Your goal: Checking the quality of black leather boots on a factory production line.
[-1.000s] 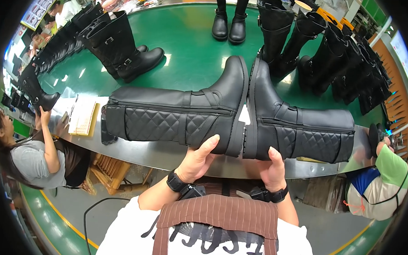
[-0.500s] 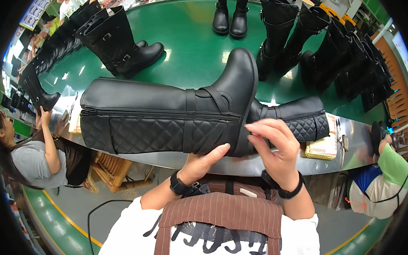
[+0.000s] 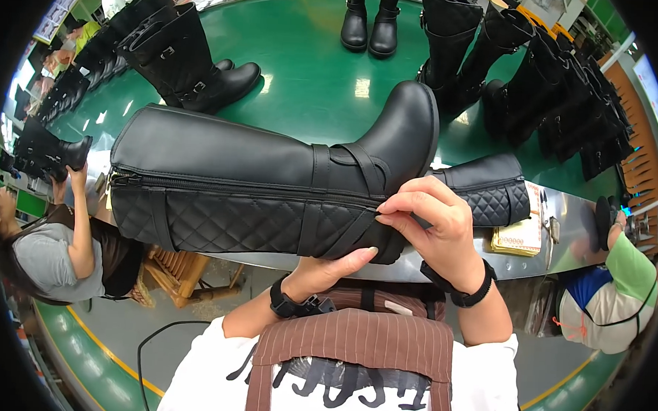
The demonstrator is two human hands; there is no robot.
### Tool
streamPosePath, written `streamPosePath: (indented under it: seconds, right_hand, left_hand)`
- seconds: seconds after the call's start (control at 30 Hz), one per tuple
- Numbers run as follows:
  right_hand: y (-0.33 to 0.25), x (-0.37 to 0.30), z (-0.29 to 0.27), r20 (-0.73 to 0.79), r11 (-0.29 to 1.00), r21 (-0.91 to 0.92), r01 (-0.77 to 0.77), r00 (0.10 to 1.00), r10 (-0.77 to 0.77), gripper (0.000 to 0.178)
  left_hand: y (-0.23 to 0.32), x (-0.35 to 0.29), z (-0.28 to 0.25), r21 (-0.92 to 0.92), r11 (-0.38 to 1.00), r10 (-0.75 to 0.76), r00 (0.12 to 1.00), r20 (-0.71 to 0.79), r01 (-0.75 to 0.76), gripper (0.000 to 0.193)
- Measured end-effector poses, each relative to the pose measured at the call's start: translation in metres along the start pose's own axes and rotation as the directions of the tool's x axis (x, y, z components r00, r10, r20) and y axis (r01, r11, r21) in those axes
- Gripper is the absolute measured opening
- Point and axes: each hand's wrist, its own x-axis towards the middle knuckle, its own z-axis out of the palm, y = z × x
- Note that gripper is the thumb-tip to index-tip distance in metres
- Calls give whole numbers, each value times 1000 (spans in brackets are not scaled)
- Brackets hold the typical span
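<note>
A tall black boot (image 3: 228,153) lies sideways in front of me, its toe up and to the right and its shaft to the left. A long zipper runs along the shaft, with a quilted panel below it and crossed straps at the ankle. My left hand (image 3: 330,272) supports the boot from beneath, thumb pressed on its near edge and fingers hidden under it. My right hand (image 3: 431,221) pinches at the zipper's ankle end, by the heel. What lies between those fingertips is too small to make out.
Behind my right hand lies another quilted boot (image 3: 484,186), beside a stack of printed paper slips (image 3: 517,239). Several black boots (image 3: 453,49) stand at the back right; a buckled pair (image 3: 181,59) stands at the left. A co-worker (image 3: 55,249) at the left handles boots.
My right fingertips have come down from just off the boot onto the zipper's ankle end. The boot has turned slightly, its toe shifting right. The co-worker's boot is raised.
</note>
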Motion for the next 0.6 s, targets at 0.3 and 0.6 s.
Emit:
streamPosePath:
  seconds: [0.3, 0.6]
  right_hand:
    - [3, 6, -12, 226, 979, 86, -182, 961, 159, 18]
    - [8, -43, -54, 406, 878, 343, -334, 896, 182, 20]
  left_hand:
    - [-2, 0, 1, 53, 994, -101, 995, 23, 99, 35]
    - [-8, 2, -12, -258, 959, -136, 989, -54, 117, 40]
